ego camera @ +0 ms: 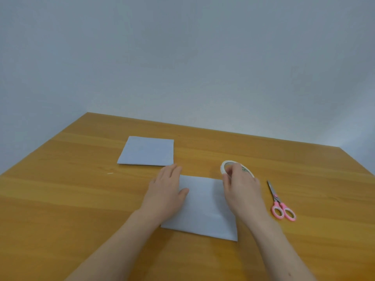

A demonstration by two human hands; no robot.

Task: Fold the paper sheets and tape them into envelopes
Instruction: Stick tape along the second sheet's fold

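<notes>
While both hands work at the counter (60,199), things lie so:
Near sheet (205,207): folded, pale, flat between the hands
Left hand (165,191): fingers straight, pressing its left edge
Right hand (241,187): grip pinching the tape roll (225,166) just past the sheet's far right corner
Scissors (281,203): pink-handled, right of it
Far sheet (147,151): folded, apart

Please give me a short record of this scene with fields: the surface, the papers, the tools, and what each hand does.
surface: wooden table
near paper: folded, flat, between the hands
far paper: folded, flat, lying apart, untouched
tape roll: just beyond the near paper's right far corner
scissors: pink handles, closed, on the table right of the near paper
left hand: fingers straight, rests on the left edge of the near paper
right hand: fingers curled on the tape roll
</notes>
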